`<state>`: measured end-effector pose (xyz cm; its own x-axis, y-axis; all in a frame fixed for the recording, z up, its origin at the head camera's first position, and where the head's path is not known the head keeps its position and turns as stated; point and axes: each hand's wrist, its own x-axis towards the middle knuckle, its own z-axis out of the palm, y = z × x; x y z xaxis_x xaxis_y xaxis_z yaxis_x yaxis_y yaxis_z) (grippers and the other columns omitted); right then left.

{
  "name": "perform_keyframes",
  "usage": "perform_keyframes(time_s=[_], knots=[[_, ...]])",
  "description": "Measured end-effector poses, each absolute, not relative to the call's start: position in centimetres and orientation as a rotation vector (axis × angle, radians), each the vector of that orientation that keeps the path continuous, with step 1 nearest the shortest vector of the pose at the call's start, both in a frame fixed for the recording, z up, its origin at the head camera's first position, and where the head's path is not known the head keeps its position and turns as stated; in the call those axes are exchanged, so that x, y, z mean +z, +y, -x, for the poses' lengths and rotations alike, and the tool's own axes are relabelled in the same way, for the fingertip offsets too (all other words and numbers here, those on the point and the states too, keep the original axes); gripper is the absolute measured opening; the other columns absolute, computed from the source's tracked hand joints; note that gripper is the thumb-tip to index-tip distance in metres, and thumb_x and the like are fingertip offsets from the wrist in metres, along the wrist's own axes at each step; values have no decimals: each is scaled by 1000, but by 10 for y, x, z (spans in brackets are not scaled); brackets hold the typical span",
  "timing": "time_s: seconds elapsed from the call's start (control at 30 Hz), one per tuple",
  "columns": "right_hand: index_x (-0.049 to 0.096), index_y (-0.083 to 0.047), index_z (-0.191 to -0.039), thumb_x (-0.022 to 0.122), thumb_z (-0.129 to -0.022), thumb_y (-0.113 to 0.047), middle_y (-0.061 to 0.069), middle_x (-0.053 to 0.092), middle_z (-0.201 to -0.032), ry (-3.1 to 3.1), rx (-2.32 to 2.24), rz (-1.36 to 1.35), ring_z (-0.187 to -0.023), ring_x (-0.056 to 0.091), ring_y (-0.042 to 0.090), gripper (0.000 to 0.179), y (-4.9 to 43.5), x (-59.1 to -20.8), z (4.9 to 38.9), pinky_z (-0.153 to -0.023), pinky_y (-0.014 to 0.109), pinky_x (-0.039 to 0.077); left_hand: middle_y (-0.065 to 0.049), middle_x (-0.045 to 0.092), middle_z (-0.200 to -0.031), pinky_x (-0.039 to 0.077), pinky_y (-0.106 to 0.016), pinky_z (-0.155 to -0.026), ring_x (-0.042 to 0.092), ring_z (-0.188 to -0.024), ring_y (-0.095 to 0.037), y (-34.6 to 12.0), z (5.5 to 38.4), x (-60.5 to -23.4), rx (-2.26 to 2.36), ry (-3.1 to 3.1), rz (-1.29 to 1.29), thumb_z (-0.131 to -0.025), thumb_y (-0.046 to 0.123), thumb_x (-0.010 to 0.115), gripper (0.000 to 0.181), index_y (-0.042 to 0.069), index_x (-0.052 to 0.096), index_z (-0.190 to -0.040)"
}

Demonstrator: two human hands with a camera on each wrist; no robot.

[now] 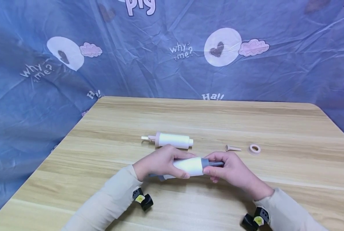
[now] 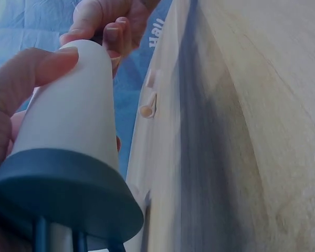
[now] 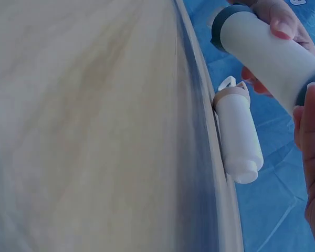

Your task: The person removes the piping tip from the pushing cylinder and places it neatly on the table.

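Observation:
My left hand (image 1: 169, 162) grips the white body of a syringe-like tube (image 1: 190, 165), thumb along the near side and fingers over the far side. At its right end, my right hand (image 1: 228, 168) pinches the blue-grey collar (image 1: 205, 162), from which a thin dark nozzle (image 1: 216, 164) points right. The left wrist view shows a wide blue-grey cap (image 2: 63, 184) with prongs at the other end. The tube is held tilted above the table. Behind it lies a similar white tube with a pink cap (image 1: 174, 140), its pale handle pointing left.
A small pale pink cone-shaped nozzle (image 1: 232, 148) and a pink ring (image 1: 254, 152) lie on the wooden table (image 1: 290, 134), beyond the right hand. A blue printed cloth (image 1: 160, 64) hangs behind the table and along its left side.

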<state>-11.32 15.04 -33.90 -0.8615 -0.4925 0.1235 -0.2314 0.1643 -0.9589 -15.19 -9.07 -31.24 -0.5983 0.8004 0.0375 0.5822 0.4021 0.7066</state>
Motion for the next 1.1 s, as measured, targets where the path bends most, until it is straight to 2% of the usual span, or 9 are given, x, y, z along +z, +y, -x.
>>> perform_keyframes(time_s=[0.13, 0.47, 0.8, 0.9, 1.1], knots=[[62, 7, -100, 70, -80, -7, 4, 62, -72, 2250, -1748, 733, -56, 58, 10, 26, 151, -336, 113, -49, 31, 52, 4, 68, -105, 45, -18, -63, 53, -71, -2, -91, 151, -311, 1017, 2344, -1194, -75, 26, 76, 49, 16, 63, -121], [65, -2, -105, 74, -75, -5, 3, 68, -92, 2431, -1713, 874, -77, 62, 8, 32, 154, -339, 112, -64, 26, 53, 4, 69, -96, 45, -18, -60, 53, -66, -1, -89, 151, -305, 982, 2364, -1217, -74, 25, 76, 48, 17, 64, -120], [64, -6, -107, 74, -70, 6, 8, 63, -99, 2471, -1779, 1204, -88, 59, 7, 40, 153, -339, 114, -72, 24, 54, 4, 69, -94, 46, -18, -60, 53, -67, -1, -87, 153, -303, 995, 2362, -1215, -73, 24, 76, 48, 15, 65, -119], [62, -4, -110, 74, -72, 4, 11, 62, -104, 2472, -1766, 1163, -92, 59, 8, 41, 153, -337, 114, -75, 25, 54, 3, 69, -94, 46, -18, -60, 54, -66, -2, -88, 154, -303, 988, 2380, -1237, -73, 23, 76, 49, 16, 65, -119], [51, -2, -125, 71, -79, -4, 14, 62, -107, 2494, -1709, 880, -96, 58, 6, 50, 153, -333, 111, -78, 25, 52, 0, 70, -93, 45, -17, -60, 53, -67, -2, -88, 153, -303, 975, 2446, -1291, -71, 22, 77, 50, 15, 65, -119]])
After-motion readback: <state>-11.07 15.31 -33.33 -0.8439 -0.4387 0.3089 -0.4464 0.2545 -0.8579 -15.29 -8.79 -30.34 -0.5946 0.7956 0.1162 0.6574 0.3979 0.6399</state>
